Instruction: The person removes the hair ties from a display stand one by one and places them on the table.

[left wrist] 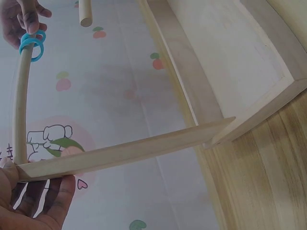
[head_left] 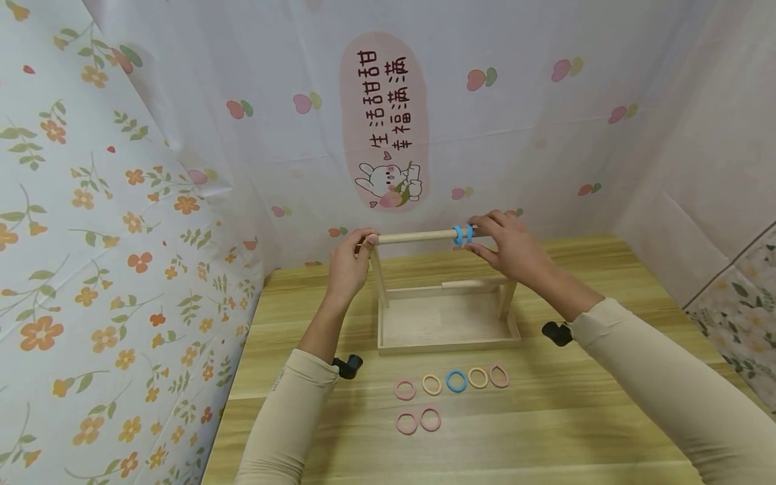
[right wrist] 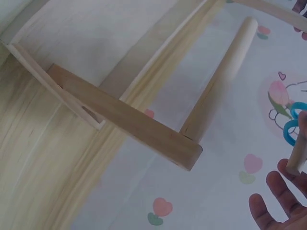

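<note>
A wooden rack [head_left: 450, 348] with a shallow tray base stands on the table. My left hand [head_left: 350, 266] grips its upper left corner, where the upright [left wrist: 120, 149] meets the top dowel [head_left: 415, 237]. Two blue hair ties [head_left: 459, 236] hang round this dowel near its right end. There my right hand [head_left: 512, 246] pinches the outer blue tie between thumb and fingers, its other fingers [right wrist: 259, 208] spread below the dowel's free end. A second, shorter dowel [right wrist: 223, 79] juts from the right upright [right wrist: 124, 115]. In front of the rack lies a loose blue hair tie [head_left: 447, 385].
Also before the rack, pink hair ties [head_left: 405, 399] and yellow hair ties [head_left: 432, 394] lie flat in two rows on the wood-grain table [head_left: 545, 417]. A printed cloth [head_left: 521, 135] hangs behind, and a flowered cloth [head_left: 121, 283] borders the left side.
</note>
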Demonstrator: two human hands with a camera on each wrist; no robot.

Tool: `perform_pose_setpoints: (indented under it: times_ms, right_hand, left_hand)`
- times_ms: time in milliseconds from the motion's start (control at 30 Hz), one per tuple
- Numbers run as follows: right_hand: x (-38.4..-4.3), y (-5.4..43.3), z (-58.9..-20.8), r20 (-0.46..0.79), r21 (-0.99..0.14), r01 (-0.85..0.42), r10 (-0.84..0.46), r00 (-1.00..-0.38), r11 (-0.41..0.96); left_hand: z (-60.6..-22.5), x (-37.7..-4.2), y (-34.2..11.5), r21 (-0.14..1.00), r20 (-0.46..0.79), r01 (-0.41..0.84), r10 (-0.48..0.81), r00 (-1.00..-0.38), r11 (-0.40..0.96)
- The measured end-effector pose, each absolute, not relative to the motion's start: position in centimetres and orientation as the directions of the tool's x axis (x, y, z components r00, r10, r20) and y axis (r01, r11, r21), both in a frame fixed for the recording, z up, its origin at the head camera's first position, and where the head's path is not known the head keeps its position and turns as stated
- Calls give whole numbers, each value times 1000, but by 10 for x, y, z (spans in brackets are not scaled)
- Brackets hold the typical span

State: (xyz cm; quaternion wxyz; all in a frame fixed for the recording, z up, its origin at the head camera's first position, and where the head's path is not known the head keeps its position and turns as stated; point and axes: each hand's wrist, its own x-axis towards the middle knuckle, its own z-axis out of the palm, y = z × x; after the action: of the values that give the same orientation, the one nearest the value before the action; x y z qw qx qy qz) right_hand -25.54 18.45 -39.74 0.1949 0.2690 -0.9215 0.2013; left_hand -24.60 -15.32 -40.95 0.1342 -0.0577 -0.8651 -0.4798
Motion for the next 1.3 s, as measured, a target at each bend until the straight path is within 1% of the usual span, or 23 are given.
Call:
perform_pose_setpoints:
  times_ms: [333,533,733,900,1133,1300]
  right_hand:
    - [-255,199,-399,506,-261,-593,-415,-756,762]
    - [-251,208,-398,497,-288,-573,-392,-774,767]
    - [-248,214,-399,490,-289,-558,-381,-784,778]
    - [-247,215,-399,502,-281,-572,-390,-772,770]
    - [-246,220,-403,544,-249,-603,-405,-735,758]
    - [-245,221,-403,557,-258,-603,-395,-731,755]
  left_hand:
    - [-409,-246,-152,812,302,245,-23,-953,530]
    - [-409,-244,-152,815,299,241,-25,-954,527]
    - [-409,-244,-152,815,299,242,-26,-954,527]
    - [-409,-244,-152,817,296,238,-27,-955,526]
    - [-410,-244,-152,818,293,240,-20,-956,524]
    - [-410,-244,-152,819,292,240,-20,-956,521]
